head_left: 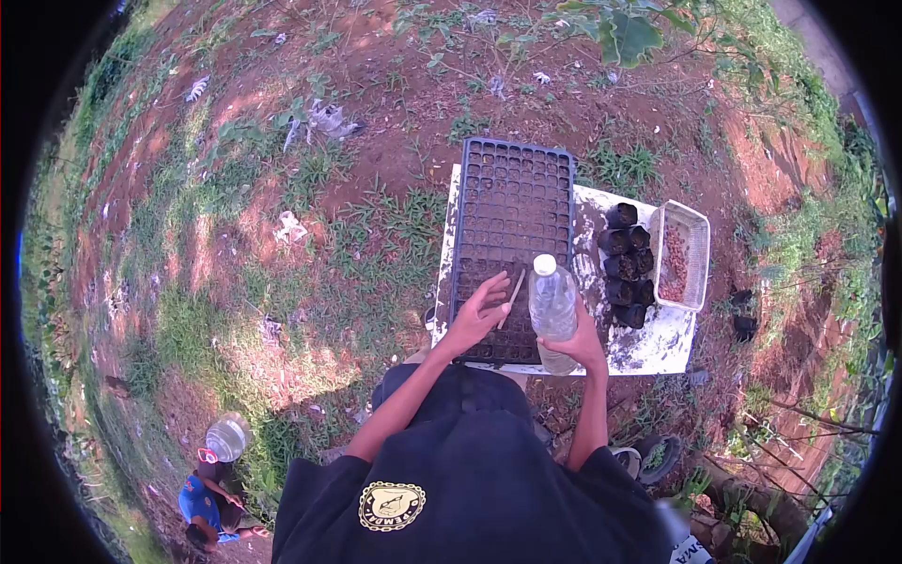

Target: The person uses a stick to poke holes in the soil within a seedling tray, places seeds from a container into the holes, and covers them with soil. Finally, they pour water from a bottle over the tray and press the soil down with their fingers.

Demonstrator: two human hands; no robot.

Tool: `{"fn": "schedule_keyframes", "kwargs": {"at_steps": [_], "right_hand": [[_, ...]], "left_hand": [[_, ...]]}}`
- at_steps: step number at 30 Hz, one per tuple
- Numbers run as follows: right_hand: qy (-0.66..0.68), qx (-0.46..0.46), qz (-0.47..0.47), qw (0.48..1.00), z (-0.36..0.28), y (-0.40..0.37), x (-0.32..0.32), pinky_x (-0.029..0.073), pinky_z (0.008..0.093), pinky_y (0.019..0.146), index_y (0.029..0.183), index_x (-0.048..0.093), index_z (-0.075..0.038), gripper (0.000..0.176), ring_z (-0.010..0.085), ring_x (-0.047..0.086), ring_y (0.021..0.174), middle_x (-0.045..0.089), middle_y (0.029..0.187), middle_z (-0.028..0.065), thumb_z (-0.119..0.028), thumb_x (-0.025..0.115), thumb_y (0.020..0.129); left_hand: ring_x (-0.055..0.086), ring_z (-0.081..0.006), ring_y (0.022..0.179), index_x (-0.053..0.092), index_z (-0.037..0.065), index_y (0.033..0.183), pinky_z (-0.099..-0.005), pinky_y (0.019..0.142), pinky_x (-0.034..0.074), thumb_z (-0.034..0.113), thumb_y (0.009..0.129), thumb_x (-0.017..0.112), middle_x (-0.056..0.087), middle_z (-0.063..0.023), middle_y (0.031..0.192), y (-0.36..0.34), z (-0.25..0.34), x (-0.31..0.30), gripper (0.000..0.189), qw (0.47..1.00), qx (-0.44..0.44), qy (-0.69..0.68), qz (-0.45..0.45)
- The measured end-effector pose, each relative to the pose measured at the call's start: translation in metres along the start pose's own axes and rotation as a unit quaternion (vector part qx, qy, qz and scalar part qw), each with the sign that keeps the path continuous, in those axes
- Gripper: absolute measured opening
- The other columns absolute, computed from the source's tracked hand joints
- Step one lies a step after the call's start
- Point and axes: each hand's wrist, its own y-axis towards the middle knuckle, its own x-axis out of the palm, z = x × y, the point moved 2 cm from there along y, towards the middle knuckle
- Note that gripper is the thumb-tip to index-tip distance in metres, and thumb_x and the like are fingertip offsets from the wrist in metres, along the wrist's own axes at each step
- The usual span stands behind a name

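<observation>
Right of center, the right hand [580, 346] is curled around the clear bottle [553, 305], while beside it the left hand [477, 318], fingers loosely spread, is over the black seed tray [512, 216] near the thin stick [511, 299]

Reddish-brown bare soil [395, 141] lies outdoors, overgrown in patches with low green grass [376, 235]. Scraps of pale crumpled litter [329, 120] dot the soil, and a broad-leaved green plant [631, 38] leans in at the top. Patchy sunlight falls across the left side, with darker shade nearer the middle. A white, dark-blotched rectangular table [658, 348] stands on the ground. Dense green vegetation [103, 75] borders the left edge; a grey paved strip [817, 42] runs at the upper right. Thin dry branches [817, 418] lie at the lower right.
</observation>
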Motion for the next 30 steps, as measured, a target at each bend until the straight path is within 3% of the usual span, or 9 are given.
{"fn": "schedule_keyframes", "kwargs": {"at_steps": [3,5,7,10,14,23,25,27,30], "right_hand": [[-0.048,-0.034,0.086,0.995,0.010,-0.014,-0.026,0.044,0.0379,0.101,0.148,0.029,-0.006,0.110,0.0245,0.056,0.118,0.054,0.132,0.0157,-0.021,0.089,0.058],[0.050,0.004,0.191,0.980,0.023,-0.022,-0.039,0.046,0.0378,0.099,0.143,0.033,-0.005,0.103,0.0242,0.057,0.114,0.057,0.125,0.0157,-0.017,0.089,0.059],[0.069,-0.032,0.228,0.971,0.045,-0.022,-0.046,0.047,0.0374,0.098,0.139,0.035,-0.003,0.096,0.0236,0.058,0.109,0.057,0.121,0.0148,-0.014,0.089,0.060],[0.073,0.003,0.317,0.946,0.075,-0.020,-0.050,0.046,0.0374,0.098,0.137,0.037,0.001,0.093,0.0233,0.056,0.112,0.055,0.125,0.0137,-0.014,0.090,0.062],[0.034,0.024,0.383,0.923,0.098,-0.012,-0.048,0.044,0.0361,0.101,0.136,0.038,0.002,0.093,0.0235,0.055,0.113,0.054,0.123,0.0140,-0.014,0.091,0.061],[0.099,0.050,0.322,0.940,0.136,-0.025,-0.044,0.042,0.0378,0.101,0.136,0.037,0.001,0.094,0.0247,0.051,0.116,0.050,0.127,0.0140,-0.016,0.092,0.062],[0.094,-0.021,0.349,0.932,0.149,-0.030,-0.042,0.044,0.0380,0.098,0.129,0.047,0.004,0.084,0.0241,0.057,0.109,0.058,0.121,0.0142,-0.017,0.092,0.061],[0.091,-0.011,0.358,0.929,0.155,-0.038,-0.046,0.045,0.0378,0.096,0.128,0.049,0.004,0.080,0.0243,0.058,0.106,0.059,0.119,0.0143,-0.017,0.091,0.063],[0.006,0.003,0.266,0.964,0.147,-0.043,-0.061,0.045,0.0394,0.095,0.128,0.043,0.006,0.080,0.0285,0.057,0.107,0.057,0.115,0.0161,-0.019,0.088,0.066]], "left_hand": [[0.041,-0.0297,0.134,0.040,0.007,0.144,-0.0417,0.109,0.036,0.031,0.090,0.068,0.040,-0.0153,0.146,-0.002,-0.018,-0.007,0.065,0.992,0.005,0.111,0.062],[0.035,-0.0329,0.137,0.044,0.009,0.141,-0.0433,0.112,0.031,0.033,0.088,0.069,0.039,-0.0169,0.147,-0.007,-0.019,-0.009,0.064,0.911,0.068,0.395,0.100],[0.037,-0.0343,0.133,0.052,0.010,0.134,-0.0433,0.110,0.031,0.034,0.085,0.071,0.047,-0.0159,0.139,-0.013,-0.024,0.002,0.058,0.903,0.076,0.401,0.130],[0.051,-0.0311,0.105,0.064,0.009,0.112,-0.0441,0.091,0.042,0.032,0.078,0.075,0.056,-0.0107,0.107,-0.017,-0.034,0.015,0.042,0.812,0.067,0.560,0.149],[0.054,-0.0296,0.092,0.062,0.008,0.094,-0.0430,0.081,0.043,0.029,0.077,0.077,0.058,-0.0083,0.093,-0.018,-0.044,0.032,0.031,0.782,0.017,0.599,0.170],[0.058,-0.0293,0.085,0.062,0.006,0.092,-0.0412,0.078,0.045,0.017,0.075,0.079,0.062,-0.0093,0.083,-0.017,-0.074,0.038,0.026,0.812,-0.007,0.523,0.258],[0.059,-0.0293,0.082,0.062,0.005,0.091,-0.0408,0.076,0.046,0.016,0.075,0.079,0.063,-0.0096,0.081,-0.019,-0.075,0.042,0.026,0.813,-0.001,0.513,0.274],[0.062,-0.0300,0.078,0.061,0.004,0.092,-0.0408,0.071,0.047,0.014,0.076,0.078,0.066,-0.0112,0.080,-0.017,-0.075,0.042,0.025,0.834,-0.048,0.454,0.311],[0.064,-0.0300,0.074,0.061,0.002,0.092,-0.0395,0.069,0.048,0.013,0.077,0.077,0.068,-0.0122,0.080,-0.017,-0.076,0.043,0.025,0.831,-0.044,0.449,0.324]]}}
